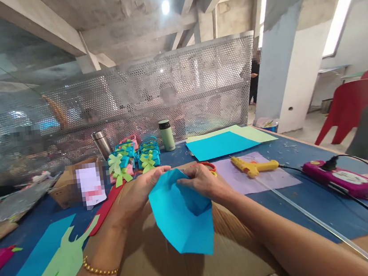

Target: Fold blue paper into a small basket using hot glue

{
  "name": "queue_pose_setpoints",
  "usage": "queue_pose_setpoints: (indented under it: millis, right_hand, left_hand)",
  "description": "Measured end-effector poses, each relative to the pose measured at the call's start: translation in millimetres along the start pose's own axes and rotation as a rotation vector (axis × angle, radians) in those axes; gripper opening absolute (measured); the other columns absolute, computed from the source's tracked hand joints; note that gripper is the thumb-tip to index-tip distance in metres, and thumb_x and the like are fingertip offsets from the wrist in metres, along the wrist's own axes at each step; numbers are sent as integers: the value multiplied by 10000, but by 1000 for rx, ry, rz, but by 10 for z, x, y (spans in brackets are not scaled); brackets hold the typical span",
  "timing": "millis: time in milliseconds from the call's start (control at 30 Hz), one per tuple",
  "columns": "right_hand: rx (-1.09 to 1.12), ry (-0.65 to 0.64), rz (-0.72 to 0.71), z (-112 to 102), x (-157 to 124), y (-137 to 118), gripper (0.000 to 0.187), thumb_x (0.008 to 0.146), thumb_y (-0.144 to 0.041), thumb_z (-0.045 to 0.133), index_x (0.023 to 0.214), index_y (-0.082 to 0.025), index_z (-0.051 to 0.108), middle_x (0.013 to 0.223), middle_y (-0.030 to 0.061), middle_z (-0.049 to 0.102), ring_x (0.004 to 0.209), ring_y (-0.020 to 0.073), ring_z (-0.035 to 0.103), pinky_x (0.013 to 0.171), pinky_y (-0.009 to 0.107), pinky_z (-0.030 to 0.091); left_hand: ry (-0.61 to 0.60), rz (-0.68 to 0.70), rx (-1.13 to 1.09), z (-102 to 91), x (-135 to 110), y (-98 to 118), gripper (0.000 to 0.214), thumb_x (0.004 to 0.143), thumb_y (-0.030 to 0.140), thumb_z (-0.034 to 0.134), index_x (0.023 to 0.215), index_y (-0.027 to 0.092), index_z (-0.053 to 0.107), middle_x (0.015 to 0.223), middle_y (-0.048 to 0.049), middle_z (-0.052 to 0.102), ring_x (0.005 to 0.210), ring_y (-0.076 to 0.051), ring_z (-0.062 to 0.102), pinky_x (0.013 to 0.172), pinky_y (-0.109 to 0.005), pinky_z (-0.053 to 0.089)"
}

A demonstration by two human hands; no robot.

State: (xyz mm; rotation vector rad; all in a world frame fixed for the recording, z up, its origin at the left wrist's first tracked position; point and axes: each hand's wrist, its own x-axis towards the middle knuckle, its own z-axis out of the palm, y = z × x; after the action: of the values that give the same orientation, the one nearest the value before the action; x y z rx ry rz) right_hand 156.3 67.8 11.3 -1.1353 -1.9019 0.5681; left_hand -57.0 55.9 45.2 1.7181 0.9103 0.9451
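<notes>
A folded, creased sheet of bright blue paper (177, 219) is held up between my hands over a brown cardboard sheet (146, 268). At its upper left edge, my left hand (146, 185) grips the paper, with its fingers partly hidden behind it. My right hand (201, 180) pinches the top right part between thumb and fingers. Just behind the right hand, red-handled scissors (210, 166) show in part. To the left lie green paper cut-outs (57, 270), a blue paper strip (35, 263) and a red strip (107, 208).
A yellow glue gun (252, 165) rests on purple paper (229, 181), a clear glue stick (314, 218) beside it. Further right is a magenta power strip (340, 179) with black cables. Blue paper boxes (148, 153), a green bottle (167, 136), a steel flask (102, 144) and a cardboard box (67, 186) stand behind.
</notes>
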Motion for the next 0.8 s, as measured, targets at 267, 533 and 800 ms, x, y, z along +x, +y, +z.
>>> queue_pose_setpoints:
  millis: [267, 533, 800]
  right_hand:
    - [-423, 134, -138, 9, -85, -157, 249, 769, -138, 607, 534, -159, 528, 495, -43, 402, 518, 95, 245, 592, 312, 163]
    - [-831, 209, -454, 179, -204, -307, 221, 787, -41, 523, 614, -165, 580, 541, 6, 586, 480, 118, 326, 667, 345, 203]
    - [-915, 366, -588, 213, -300, -452, 288, 862, -12, 483, 637, -174, 563, 570, 25, 578, 517, 164, 406, 676, 359, 222]
  left_hand:
    - [-55, 171, 350, 17, -93, 74, 557, 900, 416, 619, 1424, 251, 528, 1435, -102, 582, 1288, -300, 568, 1048, -444, 480]
    - [328, 258, 1371, 325, -240, 239, 328, 841, 51, 527, 1055, 217, 712, 973, -92, 773, 986, -297, 665, 941, -520, 372]
    - [332, 216, 1422, 388, -242, 275, 269, 834, 32, 475, 824, 201, 684, 839, -89, 735, 878, -291, 654, 854, -484, 347]
